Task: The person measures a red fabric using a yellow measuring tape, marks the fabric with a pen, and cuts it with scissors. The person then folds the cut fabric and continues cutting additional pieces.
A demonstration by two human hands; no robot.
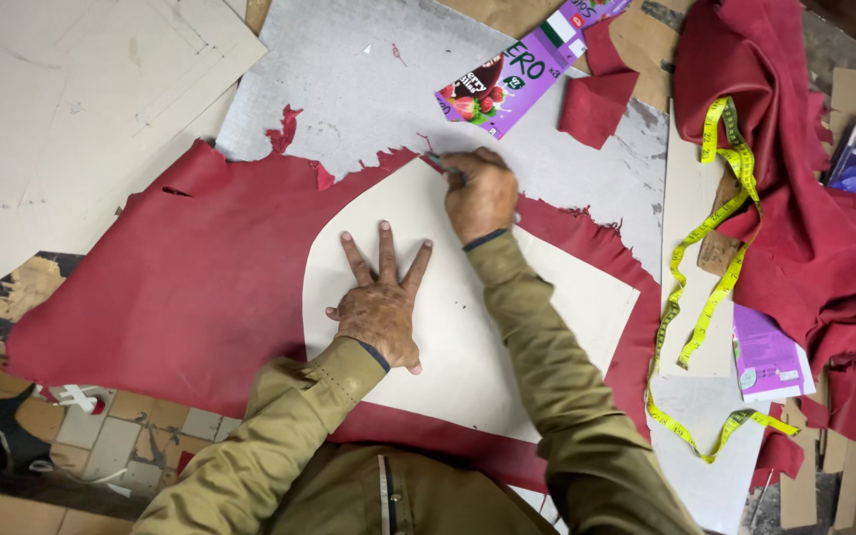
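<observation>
Left hand (380, 302) lies flat and open, fingers spread, pressing on a pale card pattern (557, 317) near the middle of the view. Right hand (480, 193) sits at about one o'clock from the left one, closed around a thin marking tool (440, 162) whose tip meets the pattern's curved top edge; what kind of tool it is cannot be told. The pattern rests on a large sheet of red leather (180, 287), which spreads out toward nine o'clock and shows as a border at three and six o'clock. Under the leather lies a grey board (369, 79). At twelve o'clock a purple carton (517, 74) lies flat, with a small red scrap (598, 99) just beside it. At three o'clock a yellow tape measure (705, 287) trails down from a heap of red leather (795, 198). Pale card sheets (81, 109) lie at ten o'clock.
</observation>
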